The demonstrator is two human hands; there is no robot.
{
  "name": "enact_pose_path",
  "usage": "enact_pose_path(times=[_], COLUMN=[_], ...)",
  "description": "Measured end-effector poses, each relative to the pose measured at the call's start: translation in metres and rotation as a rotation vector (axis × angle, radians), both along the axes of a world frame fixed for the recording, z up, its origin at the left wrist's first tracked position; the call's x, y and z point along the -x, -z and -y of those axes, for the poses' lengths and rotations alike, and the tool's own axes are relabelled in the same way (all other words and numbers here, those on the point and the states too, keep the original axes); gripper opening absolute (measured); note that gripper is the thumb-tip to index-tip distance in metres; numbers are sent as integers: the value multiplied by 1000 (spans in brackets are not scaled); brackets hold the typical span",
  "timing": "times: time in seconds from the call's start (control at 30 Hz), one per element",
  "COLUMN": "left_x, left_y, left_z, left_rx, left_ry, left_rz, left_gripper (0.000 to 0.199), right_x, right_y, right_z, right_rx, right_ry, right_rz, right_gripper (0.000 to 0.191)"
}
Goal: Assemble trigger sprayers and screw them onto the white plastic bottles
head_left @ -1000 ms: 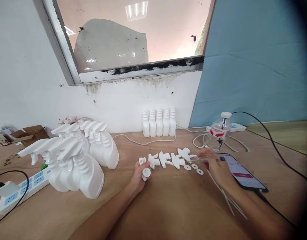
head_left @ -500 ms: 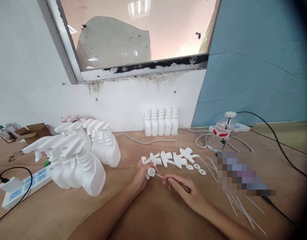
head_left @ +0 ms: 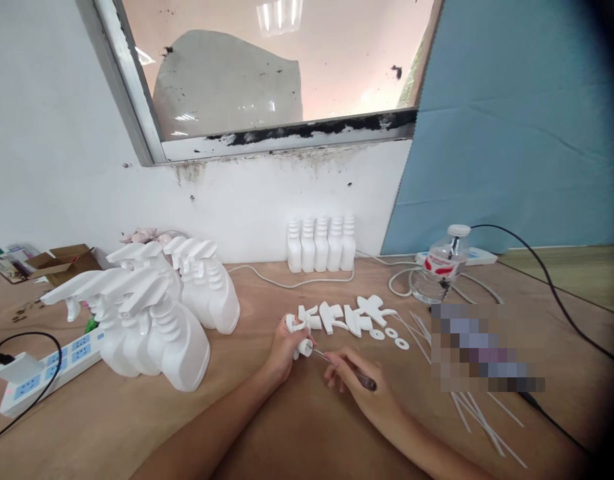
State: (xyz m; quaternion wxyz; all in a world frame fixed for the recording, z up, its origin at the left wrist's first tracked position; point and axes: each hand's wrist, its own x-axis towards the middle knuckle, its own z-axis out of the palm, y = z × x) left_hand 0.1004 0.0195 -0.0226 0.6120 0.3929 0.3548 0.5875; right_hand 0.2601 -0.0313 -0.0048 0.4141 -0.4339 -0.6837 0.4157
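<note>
Since one second ago, the right hand [head_left: 371, 390] has moved away from the right part of the worktop [head_left: 267, 293], near the water bottle [head_left: 431, 287], and it is now just beside the left hand [head_left: 281, 350]. The worktop is the largest thing, of brown wood, and its back edge runs along the wall [head_left: 247, 207]. Toward its left side stands a group of white spray bottles [head_left: 187, 353], with a power strip [head_left: 74, 360] lying beside them. At the back edge, near the middle, five white bottles [head_left: 321, 257] stand in a row. The water bottle stands upright near the right part of this edge. In front of the person, the left hand is closed around a white spray head [head_left: 305, 347], whose round collar faces the right hand. The right hand grips a screwdriver [head_left: 364, 381] by its dark handle; the shaft reaches the collar, but I cannot tell how deep. Behind the hands, more white spray heads [head_left: 357, 323] lie in a row. Thin white tubes [head_left: 481, 420] lie toward the worktop's right side. Smallest are three white rings [head_left: 401, 344], flat beside the row.
</note>
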Motion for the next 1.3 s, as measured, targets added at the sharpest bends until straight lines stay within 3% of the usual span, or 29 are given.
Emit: enact_pose_path(times=[0.43, 0.6, 1.03, 1.3], left_x=[1, 3, 4, 6], left_y=[1, -2, -8, -3], left_z=[-2, -2, 2, -3], left_rx=[-4, 21, 51, 92], left_ry=[-17, -22, 158, 264], left_rz=[51, 117, 150, 142], left_gripper=[38, 36, 33, 30], right_x=[10, 12, 1, 7], right_y=[2, 1, 1, 1], right_z=[-4, -2, -3, -7], right_rx=[-160, -243, -130, 102], right_ry=[42, -20, -24, -93], right_rz=[125, 204, 14, -272], right_gripper=[33, 30, 34, 39])
